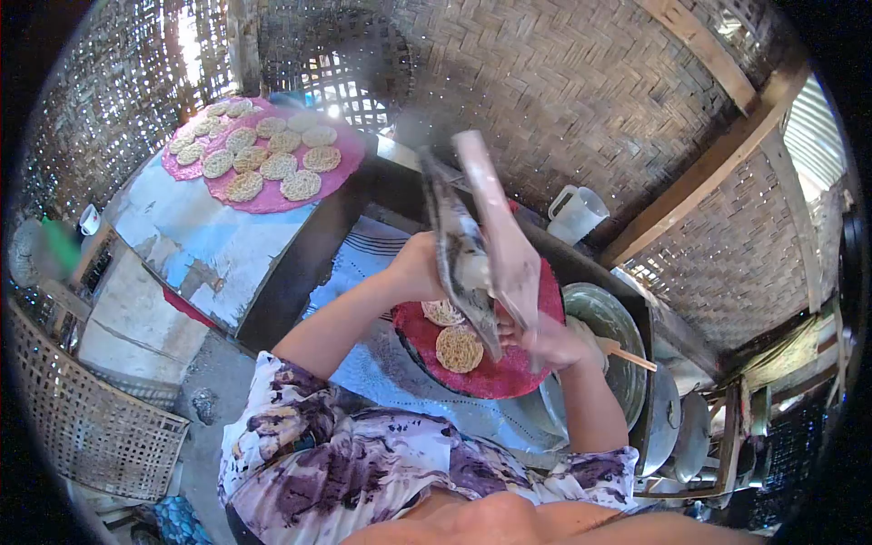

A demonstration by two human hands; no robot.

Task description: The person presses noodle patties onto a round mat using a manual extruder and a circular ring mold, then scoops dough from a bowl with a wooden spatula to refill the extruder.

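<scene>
My left hand (418,263) is closed on the edge of a dark flat piece (459,250), tilted upright and blurred, with whitish material on its face. My right hand (552,343) is closed at the lower end of a long pale pink piece (495,200), also smeared by motion. The two pieces are close together; whether they touch is unclear. Below them lies a round red-pink sheet (504,380) on a dark round base. A round lacy golden cake (459,350) and a paler one (442,312) rest on that sheet, left of my right hand.
At the upper left, a worn table (200,236) holds pink sheets (259,202) with several round lacy cakes. A large metal basin (599,309) with a wooden-handled tool is at the right. A translucent jug (578,214) stands beyond it. Woven walls surround the space.
</scene>
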